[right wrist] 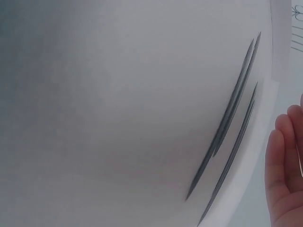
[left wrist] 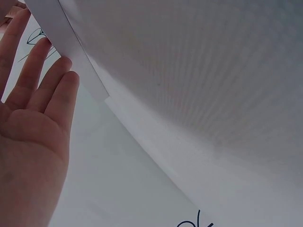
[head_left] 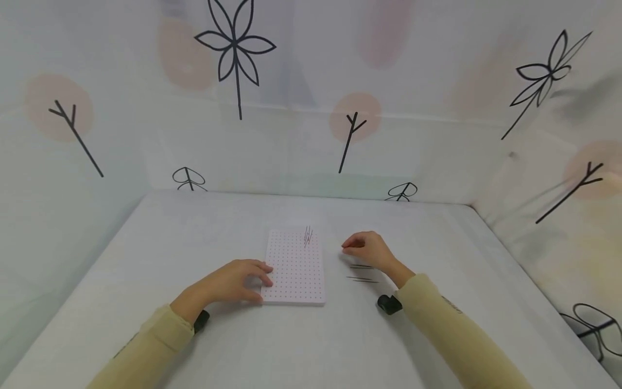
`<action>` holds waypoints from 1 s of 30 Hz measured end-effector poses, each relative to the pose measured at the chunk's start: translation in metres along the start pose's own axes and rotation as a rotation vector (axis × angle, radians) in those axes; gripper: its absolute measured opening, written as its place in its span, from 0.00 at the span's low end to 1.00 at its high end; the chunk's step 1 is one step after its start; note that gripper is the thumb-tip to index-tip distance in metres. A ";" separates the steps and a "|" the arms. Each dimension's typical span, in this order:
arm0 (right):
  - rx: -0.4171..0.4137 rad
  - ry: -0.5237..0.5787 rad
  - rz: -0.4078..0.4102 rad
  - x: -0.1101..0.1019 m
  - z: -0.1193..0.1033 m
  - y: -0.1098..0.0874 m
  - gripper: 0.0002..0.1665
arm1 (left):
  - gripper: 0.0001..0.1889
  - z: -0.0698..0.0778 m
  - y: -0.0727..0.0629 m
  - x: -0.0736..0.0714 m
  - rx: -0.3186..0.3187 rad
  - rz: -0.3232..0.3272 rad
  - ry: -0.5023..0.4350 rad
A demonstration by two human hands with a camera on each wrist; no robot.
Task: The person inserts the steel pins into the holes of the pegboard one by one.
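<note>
A white pegboard (head_left: 293,270) with rows of small holes lies on the table. Several thin reddish-brown sticks (head_left: 308,236) stand close together near its far right corner. My left hand (head_left: 238,281) rests along the board's left edge, its fingers spread and loosely bent; the left wrist view shows these fingers (left wrist: 35,90) against the side of the board. Right of the board, my right hand (head_left: 370,249) is above the table, thumb and index fingertips close together. Whether they pinch a stick is too small to see. Beneath that hand lie several thin dark pointed sticks (head_left: 362,279).
A white cloth covers the table (head_left: 218,346). Behind it and at both sides hang white curtains (head_left: 291,146) with black plant drawings. Dark wrist cameras show under the left sleeve (head_left: 160,335) and right sleeve (head_left: 442,324).
</note>
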State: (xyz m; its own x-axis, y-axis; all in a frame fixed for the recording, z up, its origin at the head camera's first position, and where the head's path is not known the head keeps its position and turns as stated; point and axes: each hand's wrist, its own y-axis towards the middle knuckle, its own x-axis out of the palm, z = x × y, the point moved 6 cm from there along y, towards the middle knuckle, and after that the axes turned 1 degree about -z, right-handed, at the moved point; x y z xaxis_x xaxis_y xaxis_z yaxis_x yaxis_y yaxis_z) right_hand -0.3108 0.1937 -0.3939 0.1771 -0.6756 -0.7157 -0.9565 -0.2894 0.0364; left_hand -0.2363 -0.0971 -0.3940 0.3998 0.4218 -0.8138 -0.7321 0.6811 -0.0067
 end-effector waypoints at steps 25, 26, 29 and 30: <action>0.034 -0.033 -0.154 -0.016 0.030 -0.020 0.05 | 0.14 -0.003 0.001 0.000 -0.025 0.000 -0.015; 0.037 -0.036 -0.166 -0.016 0.031 -0.020 0.06 | 0.14 -0.003 0.001 0.000 -0.024 0.001 -0.015; 0.041 -0.052 -0.201 -0.015 0.031 -0.020 0.06 | 0.14 -0.003 0.000 0.001 -0.027 0.004 -0.014; 0.046 -0.053 -0.208 -0.014 0.031 -0.020 0.06 | 0.14 -0.002 0.000 0.001 -0.028 0.005 -0.011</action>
State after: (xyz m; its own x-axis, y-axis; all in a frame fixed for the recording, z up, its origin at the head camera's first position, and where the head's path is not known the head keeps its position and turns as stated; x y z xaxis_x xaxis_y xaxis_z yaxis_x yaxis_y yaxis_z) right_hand -0.3015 0.2303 -0.4060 0.3606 -0.5678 -0.7400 -0.9104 -0.3868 -0.1469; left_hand -0.2375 -0.0981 -0.3959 0.4020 0.4320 -0.8074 -0.7494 0.6619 -0.0190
